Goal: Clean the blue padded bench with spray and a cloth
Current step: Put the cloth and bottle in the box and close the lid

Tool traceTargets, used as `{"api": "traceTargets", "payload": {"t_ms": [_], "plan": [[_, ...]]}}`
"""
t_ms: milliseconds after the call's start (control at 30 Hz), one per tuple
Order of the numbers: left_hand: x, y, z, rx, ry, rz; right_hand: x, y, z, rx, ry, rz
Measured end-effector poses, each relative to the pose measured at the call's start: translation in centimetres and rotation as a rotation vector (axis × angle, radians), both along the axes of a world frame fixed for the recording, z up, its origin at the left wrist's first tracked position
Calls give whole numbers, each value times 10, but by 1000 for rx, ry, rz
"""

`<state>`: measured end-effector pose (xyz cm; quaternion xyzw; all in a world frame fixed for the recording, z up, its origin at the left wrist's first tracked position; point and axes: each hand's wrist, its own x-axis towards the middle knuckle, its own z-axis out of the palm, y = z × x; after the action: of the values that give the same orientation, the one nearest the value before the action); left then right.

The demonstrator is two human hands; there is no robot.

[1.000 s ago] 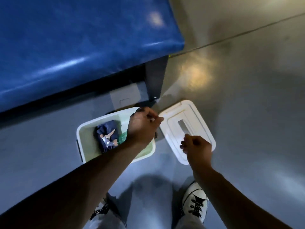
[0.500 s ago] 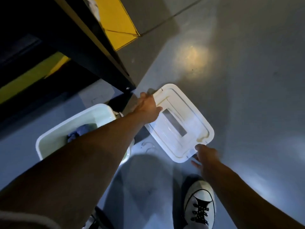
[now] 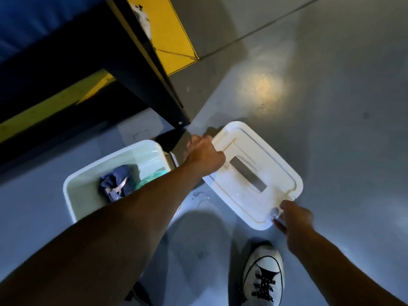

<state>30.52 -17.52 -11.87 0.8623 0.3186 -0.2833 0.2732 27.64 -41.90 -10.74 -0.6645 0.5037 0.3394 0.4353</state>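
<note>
White lid [image 3: 251, 173] is gripped at both ends rn: left hand [image 3: 204, 156] is closed over the far-left corner, right hand [image 3: 294, 217] is pinched on the near-right edge, fingers curled under it as far as can be told. Lid is held tilted, just beside the open white bin [image 3: 88, 184] on the floor. A dark blue cloth [image 3: 117, 180] is seen bunched inside the bin w/ something green next to it, partly hidden by the left forearm. No spray bottle can be made out, maybe covered by the arm, can't tell. Blue padded bench [image 3: 26, 25] is up in the top-left corner, over its black frame [image 3: 132, 69], well apart from both hands.

What could go wrong imo:
- lid could be dropped, since it's only held at two corners and smooth plastic slips
- black frame leg sits right by the left knuckles, so it could be knocked on the swing
- white sneaker [image 3: 263, 274] is close under the lid's near edge, so a slip lands on the foot
- if the bin gets closed, cloth is shut away and bench isn't wiped at all
</note>
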Motion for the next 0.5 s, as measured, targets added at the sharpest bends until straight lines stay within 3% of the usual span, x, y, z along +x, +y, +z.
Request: {"api": "traceTargets", "payload": {"t_ms": [167,267,500], "plan": [[-25,-5,76,-85,-155,248,14,-3,74,-81,-142,107],[-56,6,119,-12,-242,393,14,13,113,-81,-210,241],[-141,57,169,87,-233,689,-1,81,162,29,-305,534]]}}
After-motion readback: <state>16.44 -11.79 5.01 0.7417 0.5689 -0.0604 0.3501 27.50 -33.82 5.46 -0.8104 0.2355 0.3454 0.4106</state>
